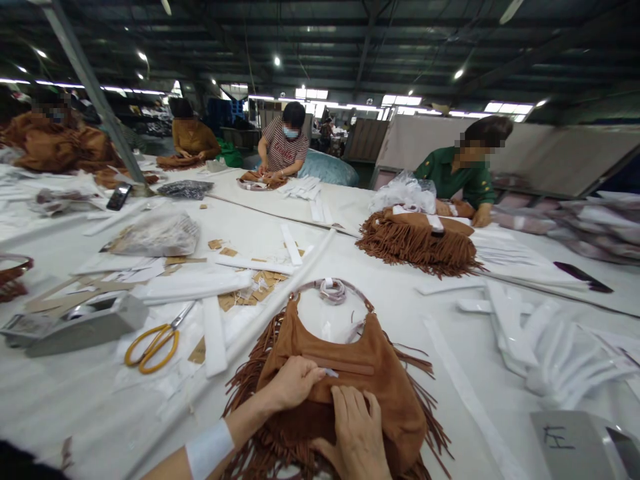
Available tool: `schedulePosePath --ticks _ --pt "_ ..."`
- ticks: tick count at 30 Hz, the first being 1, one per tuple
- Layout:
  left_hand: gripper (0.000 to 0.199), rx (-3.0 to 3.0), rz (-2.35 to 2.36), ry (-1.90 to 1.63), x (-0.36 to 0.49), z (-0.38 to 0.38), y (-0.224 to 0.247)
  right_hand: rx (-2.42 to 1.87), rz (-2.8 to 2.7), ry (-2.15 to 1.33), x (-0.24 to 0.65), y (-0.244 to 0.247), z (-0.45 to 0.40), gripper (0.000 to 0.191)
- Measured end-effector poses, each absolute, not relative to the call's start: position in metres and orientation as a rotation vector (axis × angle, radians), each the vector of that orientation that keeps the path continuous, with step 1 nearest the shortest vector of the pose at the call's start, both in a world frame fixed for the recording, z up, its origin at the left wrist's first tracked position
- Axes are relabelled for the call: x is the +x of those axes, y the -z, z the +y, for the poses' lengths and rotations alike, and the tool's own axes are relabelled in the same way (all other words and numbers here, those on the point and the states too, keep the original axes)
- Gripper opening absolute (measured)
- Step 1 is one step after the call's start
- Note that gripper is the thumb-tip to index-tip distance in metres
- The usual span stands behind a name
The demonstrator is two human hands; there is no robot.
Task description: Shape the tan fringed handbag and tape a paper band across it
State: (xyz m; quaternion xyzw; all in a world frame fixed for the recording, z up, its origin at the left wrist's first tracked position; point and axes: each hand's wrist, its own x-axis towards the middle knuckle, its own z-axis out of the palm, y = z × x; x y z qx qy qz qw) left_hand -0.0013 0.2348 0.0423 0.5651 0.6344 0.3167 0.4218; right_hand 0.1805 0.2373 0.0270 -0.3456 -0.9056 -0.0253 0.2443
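Observation:
A brown fringed handbag [395,400] lies on the white table, its handle curving away at the top with a wrapped coil [332,291] inside the loop. My left hand [296,381] is closed over the bag's front near the zip, and a small pale strip [331,373] sticks out at its fingertips. Just to the right and nearer, my right hand [356,427] rests on the bag below the zip, thumb apart from the fingers. White tape wraps my left forearm.
Yellow-handled scissors [153,348] and a grey tape dispenser [85,323] lie left. White strips [515,327] spread at right, near a grey box [570,443]. A fringed brown bag pile [420,243] stands behind, beside a person in green. Other people work farther back.

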Motion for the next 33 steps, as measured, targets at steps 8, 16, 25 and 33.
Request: schedulePosePath --ticks 8,16,25,33 --pt "0.042 1.326 1.449 -0.858 -0.004 0.232 -0.045 -0.895 -2.446 -0.210 0.183 -0.051 0.250 0.042" --pt "0.042 1.340 1.430 -0.788 -0.005 0.232 -0.049 -0.715 -2.513 -0.247 0.192 -0.029 0.258 0.016" --pt "0.037 1.539 1.233 -0.605 -0.014 0.227 -0.055 -0.691 -2.450 -0.468 0.192 -0.035 0.266 0.021" --pt "0.048 1.424 1.212 -0.650 -0.010 0.232 -0.041 -0.763 -2.507 0.010 0.207 -0.034 0.243 0.058"
